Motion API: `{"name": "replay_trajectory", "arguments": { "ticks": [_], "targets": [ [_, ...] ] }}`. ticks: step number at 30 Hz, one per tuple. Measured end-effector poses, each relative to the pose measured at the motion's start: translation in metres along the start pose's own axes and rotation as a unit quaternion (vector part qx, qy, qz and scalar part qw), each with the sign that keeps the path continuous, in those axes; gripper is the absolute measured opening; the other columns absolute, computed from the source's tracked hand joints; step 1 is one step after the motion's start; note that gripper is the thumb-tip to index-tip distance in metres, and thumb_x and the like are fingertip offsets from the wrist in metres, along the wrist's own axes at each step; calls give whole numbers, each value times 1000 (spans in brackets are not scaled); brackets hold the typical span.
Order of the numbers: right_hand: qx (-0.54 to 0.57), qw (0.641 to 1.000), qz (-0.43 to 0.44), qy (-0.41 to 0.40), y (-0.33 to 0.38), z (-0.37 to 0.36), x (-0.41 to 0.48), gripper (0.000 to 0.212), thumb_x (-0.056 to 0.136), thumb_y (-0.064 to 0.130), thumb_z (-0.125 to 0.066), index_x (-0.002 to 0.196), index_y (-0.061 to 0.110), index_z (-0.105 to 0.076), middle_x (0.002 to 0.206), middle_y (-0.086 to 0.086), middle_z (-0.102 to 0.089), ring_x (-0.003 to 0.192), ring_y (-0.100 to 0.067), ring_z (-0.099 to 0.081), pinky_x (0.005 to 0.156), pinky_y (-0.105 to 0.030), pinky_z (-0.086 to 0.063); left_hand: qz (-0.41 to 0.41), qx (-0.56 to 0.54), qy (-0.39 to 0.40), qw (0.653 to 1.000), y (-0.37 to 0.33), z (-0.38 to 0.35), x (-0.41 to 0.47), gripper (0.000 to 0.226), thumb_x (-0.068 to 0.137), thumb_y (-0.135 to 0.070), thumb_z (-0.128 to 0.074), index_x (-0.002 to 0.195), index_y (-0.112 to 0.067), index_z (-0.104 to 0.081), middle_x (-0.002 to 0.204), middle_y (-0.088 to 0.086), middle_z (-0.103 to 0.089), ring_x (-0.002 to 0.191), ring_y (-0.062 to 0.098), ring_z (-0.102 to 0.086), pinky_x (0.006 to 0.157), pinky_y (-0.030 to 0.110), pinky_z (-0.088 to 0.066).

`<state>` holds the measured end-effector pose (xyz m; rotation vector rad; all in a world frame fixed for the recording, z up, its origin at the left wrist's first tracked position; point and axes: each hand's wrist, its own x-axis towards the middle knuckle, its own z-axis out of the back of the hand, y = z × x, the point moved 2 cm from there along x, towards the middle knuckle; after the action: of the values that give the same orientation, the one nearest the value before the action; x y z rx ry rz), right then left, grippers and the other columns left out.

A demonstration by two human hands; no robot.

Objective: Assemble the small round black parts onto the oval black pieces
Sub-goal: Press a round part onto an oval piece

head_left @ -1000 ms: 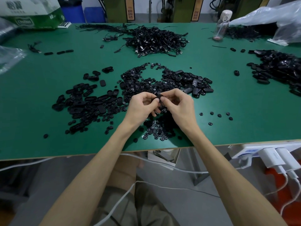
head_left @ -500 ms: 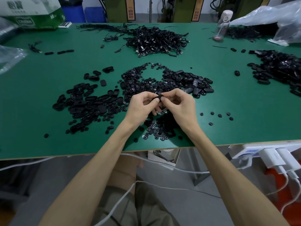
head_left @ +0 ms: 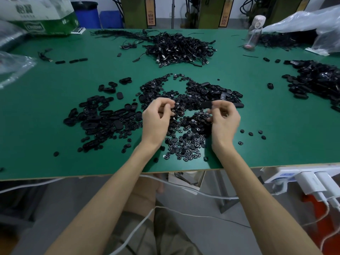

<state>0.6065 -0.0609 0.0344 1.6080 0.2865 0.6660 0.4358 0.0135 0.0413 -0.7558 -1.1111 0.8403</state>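
Above heap of small round black parts [head_left: 185,142] on green tabletop [head_left: 46,107], both hands hovering apart; right hand [head_left: 223,120] pinching oval black plastic piece [head_left: 205,104] at fingertips, holding it roughly level over heap; left hand [head_left: 157,118] curling fingers, cannot tell whether gripping anything; pile of loose oval black pieces [head_left: 103,118] lying on tabletop just left of left hand.

Soft, even overhead light on the desk [head_left: 55,126]; faint shadows beneath my wrists. Right grip [head_left: 224,122] and its oval piece [head_left: 206,104] smeared by motion (left grip [head_left: 156,120] slightly too). Desk edge bows, wide-angle. Glare on the plastic bag [head_left: 303,21]; dim below.
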Motion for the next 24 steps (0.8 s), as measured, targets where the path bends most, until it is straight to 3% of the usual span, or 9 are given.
{"name": "replay_trajectory", "arguments": {
  "ticks": [3,7,10,13,15,20,24],
  "targets": [
    [47,995,-68,-49,-6,3,5,21,102,4,-55,120,8,-66,107,-2,-71,95,-11,-72,92,-35,-60,9,80,2,997,0,15,6,23,103,1,-52,111,-13,-69,110,1,-70,95,12,-69,90,28,-58],
    [33,997,-67,16,-4,-2,3,49,100,3,-56,148,11,-52,141,1,-60,129,-7,-58,112,-26,-46,41,232,-3,972,9,55,22,36,99,10,-48,121,-10,-68,125,6,-66,112,14,-62,108,32,-50],
    [-28,998,-26,59,-1,-3,-1,46,98,6,-59,144,15,-58,142,2,-60,129,-5,-56,105,-11,-44,50,374,-16,926,24,93,36,35,98,6,-54,127,-9,-67,131,12,-65,123,26,-59,114,43,-43],
    [-144,982,54,111,2,-7,-4,38,98,17,-64,136,18,-65,137,5,-63,129,-7,-53,110,-21,-40,97,487,29,867,44,122,44,34,101,-7,-62,135,-6,-64,133,21,-63,126,41,-53,111,53,-38],
    [-219,956,104,162,3,-14,-7,41,97,26,-70,137,19,-64,139,4,-61,134,-12,-46,111,-23,-31,124,506,52,852,53,131,45,34,103,-14,-63,135,-6,-65,131,23,-64,125,45,-52,108,55,-34],
    [-342,894,118,265,-2,-26,-9,61,93,44,-73,145,17,-58,149,-2,-53,141,-24,-32,116,-36,-27,107,473,51,873,59,136,45,25,102,-17,-65,124,-10,-73,126,15,-69,123,39,-56,107,54,-33],
    [-339,904,126,230,-2,-25,-8,51,96,40,-70,139,15,-62,143,-5,-58,137,-25,-36,114,-37,-29,78,480,-10,874,56,145,40,24,103,-12,-62,124,-9,-72,128,20,-64,123,39,-55,108,54,-35]
  ]
}}
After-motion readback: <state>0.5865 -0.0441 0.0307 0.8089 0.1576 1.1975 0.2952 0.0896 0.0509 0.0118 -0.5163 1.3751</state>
